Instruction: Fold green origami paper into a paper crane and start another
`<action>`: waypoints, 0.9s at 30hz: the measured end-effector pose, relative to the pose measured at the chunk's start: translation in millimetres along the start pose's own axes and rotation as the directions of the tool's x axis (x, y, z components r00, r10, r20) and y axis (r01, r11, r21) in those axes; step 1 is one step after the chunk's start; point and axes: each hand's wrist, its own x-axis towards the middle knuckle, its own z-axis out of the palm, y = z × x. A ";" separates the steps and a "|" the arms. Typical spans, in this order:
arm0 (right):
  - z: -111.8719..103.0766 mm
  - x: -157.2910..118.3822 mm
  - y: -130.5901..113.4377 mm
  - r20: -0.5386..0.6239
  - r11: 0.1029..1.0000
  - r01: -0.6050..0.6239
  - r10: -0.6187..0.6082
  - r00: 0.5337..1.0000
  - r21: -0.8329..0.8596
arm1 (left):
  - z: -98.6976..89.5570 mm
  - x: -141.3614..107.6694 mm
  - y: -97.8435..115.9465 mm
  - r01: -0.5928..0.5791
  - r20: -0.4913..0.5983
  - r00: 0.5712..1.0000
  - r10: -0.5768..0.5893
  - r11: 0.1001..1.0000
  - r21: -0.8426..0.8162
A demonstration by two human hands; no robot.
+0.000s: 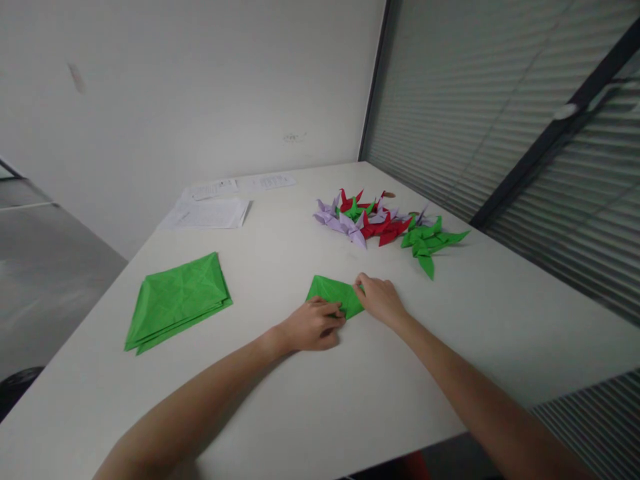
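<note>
A small folded sheet of green origami paper [332, 289] lies flat on the white table in front of me. My left hand [315, 323] bears down on its lower left part with bent fingers, covering that edge. At the paper's right corner, my right hand [379, 299] is closed, with thumb and forefinger pinching the tip. The exact folds under my fingers are hidden.
To the left sits a stack of larger green paper sheets [180, 297]. Several folded paper cranes in red, lilac and green [385, 223] cluster at the back right. Printed papers [213, 213] lie near the wall. A window with blinds [465, 100] borders the right side.
</note>
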 end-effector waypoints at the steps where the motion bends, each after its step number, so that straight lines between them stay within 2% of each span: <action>1: 0.5 -0.3 -0.9 -0.003 1.000 -0.005 0.005 1.000 -0.012 | -0.1 -0.5 -1.1 -0.002 0.002 1.000 0.002 1.000 -0.011; 10: 2.2 -0.9 -6.0 -0.008 0.998 -0.043 0.043 0.999 -0.038 | 1.9 -4.6 -11.8 -0.022 -0.015 1.000 0.020 0.990 -0.143; 17: -1.0 -2.8 -8.6 -0.016 0.998 -0.042 0.041 0.999 -0.056 | 0.0 -3.0 -15.3 0.076 -0.023 0.996 -0.086 0.955 -0.288; 27: 2.2 -3.0 -9.3 -0.036 0.997 -0.041 0.039 0.999 -0.062 | 1.0 -2.5 -9.2 0.031 0.024 0.999 -0.028 0.993 -0.114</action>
